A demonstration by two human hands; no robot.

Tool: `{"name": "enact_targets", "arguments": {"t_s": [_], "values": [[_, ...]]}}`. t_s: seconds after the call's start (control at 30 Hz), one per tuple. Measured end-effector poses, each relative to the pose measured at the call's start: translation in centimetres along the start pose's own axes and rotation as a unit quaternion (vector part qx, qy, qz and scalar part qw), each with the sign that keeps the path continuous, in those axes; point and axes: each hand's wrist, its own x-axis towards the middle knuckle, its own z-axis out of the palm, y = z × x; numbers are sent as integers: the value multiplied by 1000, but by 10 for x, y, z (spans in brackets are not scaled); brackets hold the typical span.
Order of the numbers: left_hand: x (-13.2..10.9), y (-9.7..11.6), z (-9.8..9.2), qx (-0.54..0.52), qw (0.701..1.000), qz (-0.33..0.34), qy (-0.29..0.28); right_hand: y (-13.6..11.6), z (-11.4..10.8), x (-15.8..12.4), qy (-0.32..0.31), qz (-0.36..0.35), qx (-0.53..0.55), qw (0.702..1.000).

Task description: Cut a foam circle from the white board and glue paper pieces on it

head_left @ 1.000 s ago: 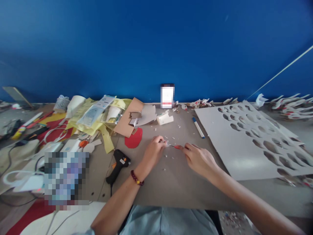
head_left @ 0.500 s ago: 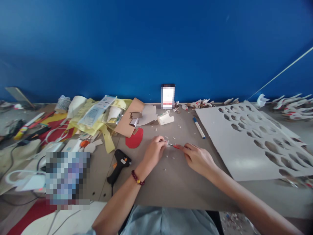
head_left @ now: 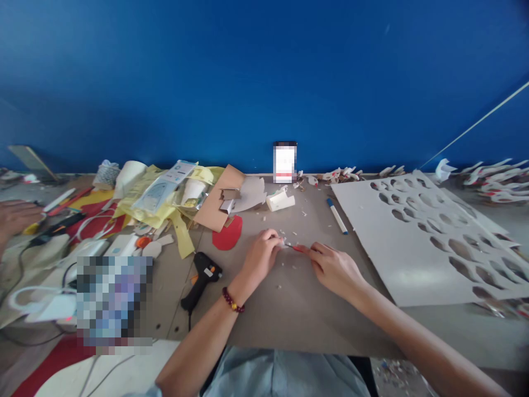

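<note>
My left hand (head_left: 261,255) rests on the grey board (head_left: 289,298), its fingers pinched on a tiny white piece (head_left: 282,242). My right hand (head_left: 333,267) is closed round a small red-handled tool (head_left: 296,248) whose tip points left at that piece. Small white scraps (head_left: 289,263) lie scattered around both hands. A bead bracelet (head_left: 232,300) circles my left wrist.
A black glue gun (head_left: 201,277) lies left of my hands, a red paper shape (head_left: 227,233) behind it. A white sheet with several oval cut-outs (head_left: 425,237) fills the right. A blue-capped marker (head_left: 336,215), a phone (head_left: 285,161) against the blue wall, and yellow paper clutter (head_left: 161,201) sit behind. Another person's hand (head_left: 14,216) shows at the far left.
Another person's hand has come into view at the far left edge. My own hands have barely moved.
</note>
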Motion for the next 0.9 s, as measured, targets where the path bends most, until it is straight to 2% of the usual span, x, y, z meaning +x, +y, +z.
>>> {"name": "enact_targets", "arguments": {"t_s": [0.47, 0.67, 0.8, 0.9], "values": [[-1, 0, 0, 19, 1000, 1, -9, 1, -3, -4, 19, -5, -20, 1000], [0, 3, -4, 27, 999, -16, -2, 15, -1, -8, 96, 30, 125, 987], [1, 11, -4, 38, 998, 0, 40, 19, -2, -9, 146, 10, 234, 961], [0, 16, -4, 38, 997, 5, 64, 13, -9, -11, 148, 12, 289, 946]]}}
